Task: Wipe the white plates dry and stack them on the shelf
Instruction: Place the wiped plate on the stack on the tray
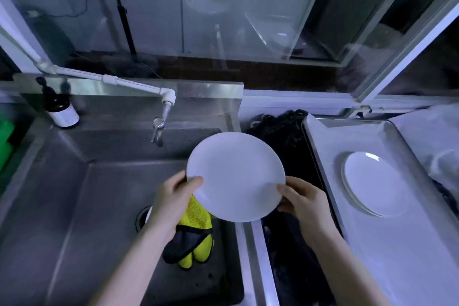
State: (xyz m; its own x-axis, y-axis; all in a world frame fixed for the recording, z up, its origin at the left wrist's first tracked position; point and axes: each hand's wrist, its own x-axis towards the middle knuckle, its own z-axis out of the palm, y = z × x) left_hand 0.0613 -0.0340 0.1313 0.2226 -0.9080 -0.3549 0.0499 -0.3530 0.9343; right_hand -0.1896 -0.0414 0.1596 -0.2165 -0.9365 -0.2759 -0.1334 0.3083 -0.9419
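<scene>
A round white plate [236, 176] is held over the right edge of the steel sink [74, 194], tilted toward me. My left hand [171, 204] grips its left rim with the thumb on top and also holds a yellow and black cloth [196, 231] that hangs down below the plate. At the plate's lower right rim, my right hand [303, 199] pinches the edge. Two or more white plates [372, 181] lie stacked on a metal tray [323, 136] to the right.
A white pipe faucet [159, 117] reaches over the sink. A dark soap bottle [59, 107] stands at the sink's back left. Dark tangled material [280, 131] fills the gap between sink and tray. The drain [142, 218] lies below my left wrist. Windows rise behind.
</scene>
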